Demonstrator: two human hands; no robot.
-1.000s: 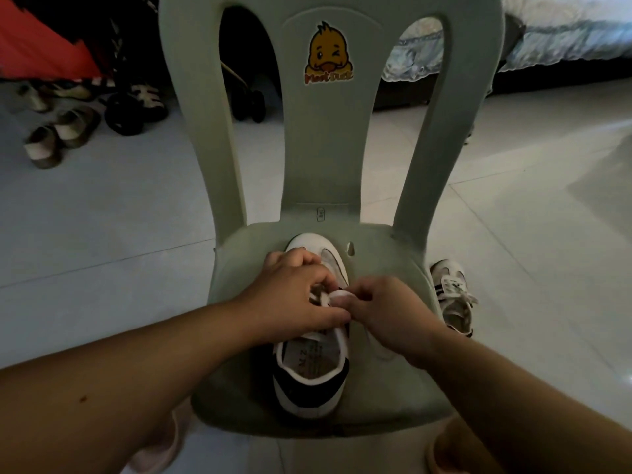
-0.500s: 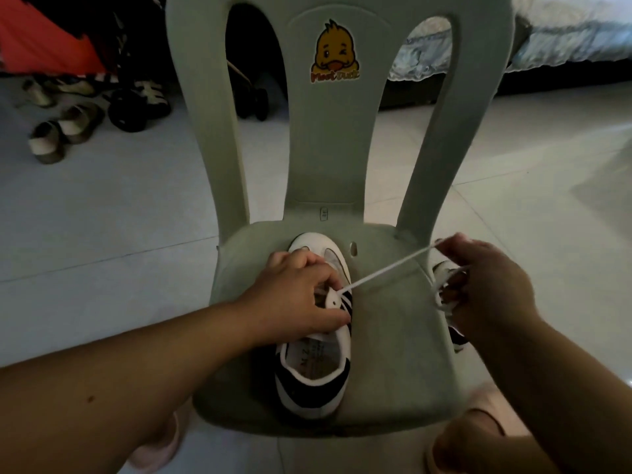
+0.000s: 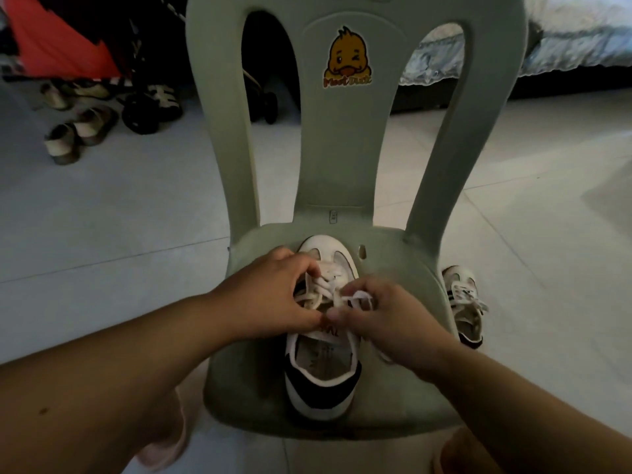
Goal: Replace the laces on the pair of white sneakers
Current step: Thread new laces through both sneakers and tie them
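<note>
White sneaker (image 3: 321,381) sits mid-seat on the chair (image 3: 403,371), heel at the front edge. Left hand (image 3: 270,295) clamps its grip on it. Right hand (image 3: 393,323), back from its sideways pull, pinches the lace (image 3: 325,285) at the eyelets: slack looks taken, next eyelet due.

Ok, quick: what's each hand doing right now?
Left hand: fingers curled on the sneaker, holding its upper.
Right hand: pinching a loop of the white lace.

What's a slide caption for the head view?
Left hand holds white sneaker on green chair; right hand pinches its lace.
</note>
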